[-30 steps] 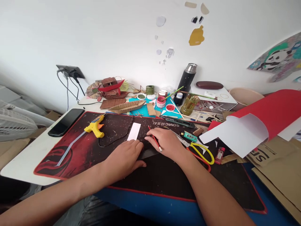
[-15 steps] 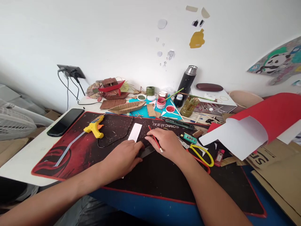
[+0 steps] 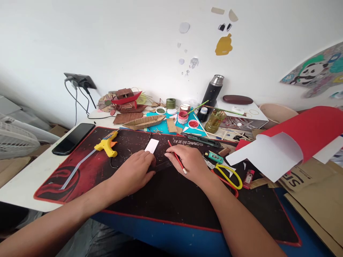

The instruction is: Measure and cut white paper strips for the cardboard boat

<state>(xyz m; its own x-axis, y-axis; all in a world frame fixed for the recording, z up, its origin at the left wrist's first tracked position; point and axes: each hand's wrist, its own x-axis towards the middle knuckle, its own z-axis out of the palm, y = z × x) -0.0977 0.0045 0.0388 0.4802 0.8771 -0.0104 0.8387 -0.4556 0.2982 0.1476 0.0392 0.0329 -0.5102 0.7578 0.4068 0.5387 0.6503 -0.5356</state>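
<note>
My left hand [image 3: 139, 165] is closed over a white paper strip [image 3: 152, 145], whose far end sticks out beyond the fingers above the dark mat. Thumb and curled fingers hide the rest of the strip. A dark, thin flat piece [image 3: 163, 165] reaches from beside these fingers toward the right; its kind is hard to make out. My right hand [image 3: 189, 160] grips a red pencil [image 3: 177, 156] with a white end, its tip pointing away from me near the strip. Right of this hand lie yellow-and-red-handled scissors [image 3: 227, 175] and a teal utility knife [image 3: 214, 157].
A yellow glue gun [image 3: 107, 144] and a phone [image 3: 73, 138] lie at the left. Behind the mat [image 3: 174, 203] are a cardboard boat hull [image 3: 144, 122], paint pots [image 3: 183, 116] and a leaning black thermos [image 3: 213, 91]. Rolled red paper [image 3: 308, 132] lies at the right.
My left hand has shifted slightly left and toward me, with less of the strip showing beyond it. The flat piece between the hands looks darker now. My right hand keeps the pencil almost in place.
</note>
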